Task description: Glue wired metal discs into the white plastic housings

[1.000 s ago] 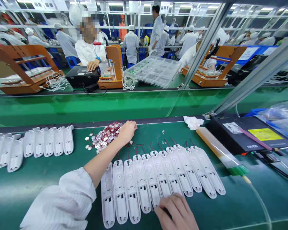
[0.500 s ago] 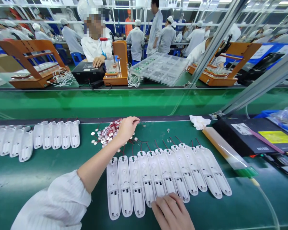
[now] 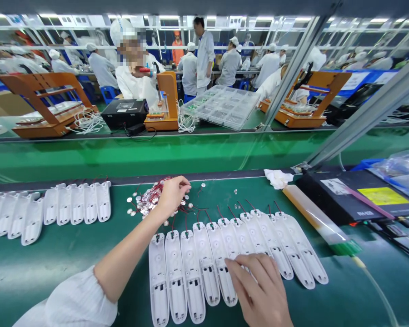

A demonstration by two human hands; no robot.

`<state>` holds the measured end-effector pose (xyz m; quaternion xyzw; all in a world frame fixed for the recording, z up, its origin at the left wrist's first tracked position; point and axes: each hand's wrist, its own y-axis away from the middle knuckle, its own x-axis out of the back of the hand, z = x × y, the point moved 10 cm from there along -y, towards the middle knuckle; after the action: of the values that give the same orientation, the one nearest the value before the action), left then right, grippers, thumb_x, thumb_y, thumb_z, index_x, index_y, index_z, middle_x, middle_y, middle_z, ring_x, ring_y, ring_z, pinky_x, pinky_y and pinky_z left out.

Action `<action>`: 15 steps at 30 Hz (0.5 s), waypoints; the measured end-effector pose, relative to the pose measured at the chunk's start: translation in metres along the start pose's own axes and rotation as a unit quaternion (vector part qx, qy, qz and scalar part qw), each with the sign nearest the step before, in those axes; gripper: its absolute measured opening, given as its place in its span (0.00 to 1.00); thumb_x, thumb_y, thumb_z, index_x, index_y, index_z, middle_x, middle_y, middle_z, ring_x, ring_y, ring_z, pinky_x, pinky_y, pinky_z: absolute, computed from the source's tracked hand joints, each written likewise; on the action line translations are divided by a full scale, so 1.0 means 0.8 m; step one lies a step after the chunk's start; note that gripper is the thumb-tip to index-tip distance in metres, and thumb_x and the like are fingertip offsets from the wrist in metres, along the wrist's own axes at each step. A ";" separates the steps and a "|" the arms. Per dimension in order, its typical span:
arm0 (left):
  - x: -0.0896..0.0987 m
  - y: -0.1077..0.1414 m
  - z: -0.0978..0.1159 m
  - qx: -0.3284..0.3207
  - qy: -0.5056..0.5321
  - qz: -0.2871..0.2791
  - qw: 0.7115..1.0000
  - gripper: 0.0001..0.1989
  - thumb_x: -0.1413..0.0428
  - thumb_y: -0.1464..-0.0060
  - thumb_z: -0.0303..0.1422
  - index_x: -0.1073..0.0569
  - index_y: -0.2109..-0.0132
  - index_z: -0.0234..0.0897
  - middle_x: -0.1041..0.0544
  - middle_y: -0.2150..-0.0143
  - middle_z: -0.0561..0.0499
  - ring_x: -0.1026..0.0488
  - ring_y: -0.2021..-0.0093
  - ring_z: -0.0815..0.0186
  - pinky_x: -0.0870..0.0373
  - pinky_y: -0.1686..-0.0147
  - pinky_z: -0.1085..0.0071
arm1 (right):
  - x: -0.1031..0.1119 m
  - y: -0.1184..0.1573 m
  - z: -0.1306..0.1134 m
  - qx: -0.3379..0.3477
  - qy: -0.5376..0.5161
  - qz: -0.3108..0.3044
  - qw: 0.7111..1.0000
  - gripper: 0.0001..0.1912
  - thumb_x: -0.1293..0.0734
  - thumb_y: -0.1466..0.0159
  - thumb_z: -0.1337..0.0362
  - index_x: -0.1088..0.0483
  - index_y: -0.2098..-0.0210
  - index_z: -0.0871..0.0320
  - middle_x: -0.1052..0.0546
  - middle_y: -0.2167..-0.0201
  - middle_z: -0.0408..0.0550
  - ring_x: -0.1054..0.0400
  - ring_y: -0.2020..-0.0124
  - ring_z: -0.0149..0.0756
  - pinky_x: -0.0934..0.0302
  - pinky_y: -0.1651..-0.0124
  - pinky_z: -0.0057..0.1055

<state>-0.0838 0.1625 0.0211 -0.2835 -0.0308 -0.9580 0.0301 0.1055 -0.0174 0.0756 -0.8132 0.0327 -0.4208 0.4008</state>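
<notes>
My left hand [image 3: 173,194] reaches over a pile of small silvery discs with red wires [image 3: 146,200]. Its thumb and fingertips are pinched together at the pile's right side; whatever they hold, if anything, is too small to make out. A single disc [image 3: 203,185] with a thin wire lies just right of those fingertips. Over the lower part of a row of white plastic shells [image 3: 177,277] hovers my right hand [image 3: 261,286], fingers bent and slightly apart, with no object visible in it. It hides the lower ends of several shells. Red wires stick out at the shells' top ends.
More white shells [image 3: 77,204] lie in rows at the left. A wide tube with a green end [image 3: 320,222], a black box with a yellow label [image 3: 361,195] and a crumpled white tissue [image 3: 278,178] are at the right. Across the green partition, a person sits by orange fixtures [image 3: 167,104].
My right hand has risen from the shells' lower ends and moved up and right. My left hand stays pinched by the disc pile. The view has tilted upward slightly.
</notes>
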 end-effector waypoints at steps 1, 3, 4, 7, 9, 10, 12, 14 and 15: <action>-0.008 0.007 0.001 0.020 0.041 -0.022 0.999 0.02 0.45 0.50 0.25 0.31 0.70 0.34 0.26 0.72 0.50 0.27 0.72 0.67 0.30 0.69 0.70 | 0.003 -0.009 0.003 -0.002 -0.009 0.009 1.000 0.09 0.39 0.40 0.75 0.31 0.64 0.59 0.28 0.71 0.47 0.38 0.68 0.32 0.43 0.66 0.31; -0.028 0.027 0.006 0.054 0.120 -0.072 0.989 0.05 0.43 0.51 0.30 0.31 0.69 0.33 0.24 0.73 0.49 0.28 0.76 0.69 0.30 0.75 0.72 | 0.008 -0.025 0.011 -0.022 -0.029 0.037 0.999 0.09 0.38 0.41 0.76 0.31 0.63 0.60 0.29 0.70 0.48 0.38 0.67 0.32 0.41 0.65 0.30; -0.040 0.039 0.010 0.068 0.156 -0.097 0.981 0.08 0.41 0.53 0.33 0.31 0.69 0.32 0.24 0.72 0.47 0.28 0.76 0.69 0.30 0.76 0.73 | 0.008 -0.032 0.014 -0.028 -0.030 0.048 0.998 0.09 0.37 0.41 0.76 0.32 0.62 0.61 0.29 0.69 0.49 0.38 0.66 0.32 0.40 0.64 0.31; -0.071 0.074 0.021 0.096 0.233 -0.149 0.956 0.17 0.38 0.60 0.41 0.32 0.69 0.33 0.24 0.73 0.46 0.27 0.74 0.68 0.31 0.78 0.74 | 0.003 -0.047 0.013 -0.016 0.013 0.067 0.998 0.09 0.37 0.41 0.76 0.33 0.60 0.63 0.28 0.66 0.51 0.37 0.63 0.34 0.40 0.61 0.33; -0.086 0.092 0.025 0.109 0.258 -0.169 0.945 0.21 0.37 0.65 0.45 0.32 0.70 0.33 0.25 0.75 0.48 0.28 0.75 0.69 0.31 0.77 0.75 | -0.001 -0.051 0.010 0.000 0.042 0.073 0.996 0.09 0.37 0.41 0.76 0.34 0.61 0.64 0.27 0.66 0.52 0.37 0.63 0.36 0.41 0.61 0.35; -0.092 0.099 0.025 0.114 0.262 -0.177 0.942 0.22 0.37 0.66 0.46 0.32 0.70 0.33 0.25 0.76 0.49 0.29 0.76 0.69 0.30 0.77 0.74 | -0.003 -0.050 0.010 0.006 0.051 0.072 0.996 0.08 0.37 0.41 0.76 0.33 0.62 0.64 0.27 0.67 0.52 0.37 0.63 0.37 0.42 0.61 0.36; -0.102 0.109 0.025 0.120 0.254 -0.192 0.940 0.22 0.38 0.65 0.47 0.32 0.70 0.33 0.26 0.76 0.49 0.29 0.77 0.70 0.30 0.77 0.74 | -0.003 -0.047 0.009 0.019 0.061 0.069 0.996 0.07 0.38 0.41 0.77 0.33 0.63 0.64 0.27 0.68 0.52 0.37 0.65 0.37 0.43 0.62 0.36; -0.112 0.113 0.025 0.119 0.223 -0.211 0.944 0.18 0.39 0.61 0.44 0.31 0.70 0.33 0.26 0.76 0.49 0.29 0.77 0.69 0.31 0.77 0.74 | -0.003 -0.040 0.011 0.035 0.074 0.054 0.995 0.07 0.40 0.41 0.77 0.33 0.64 0.64 0.27 0.69 0.51 0.37 0.66 0.36 0.44 0.63 0.36; -0.117 0.112 0.025 0.114 0.199 -0.221 0.948 0.16 0.40 0.58 0.42 0.31 0.70 0.32 0.26 0.76 0.49 0.29 0.77 0.69 0.31 0.78 0.74 | -0.005 -0.037 0.012 0.044 0.082 0.039 0.995 0.08 0.40 0.41 0.77 0.33 0.64 0.64 0.27 0.69 0.51 0.37 0.66 0.36 0.44 0.62 0.37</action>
<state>0.0122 0.0787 -0.0091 -0.0674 -0.1953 -0.9676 -0.1451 0.1019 0.0100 0.0899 -0.7557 0.0790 -0.4710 0.4482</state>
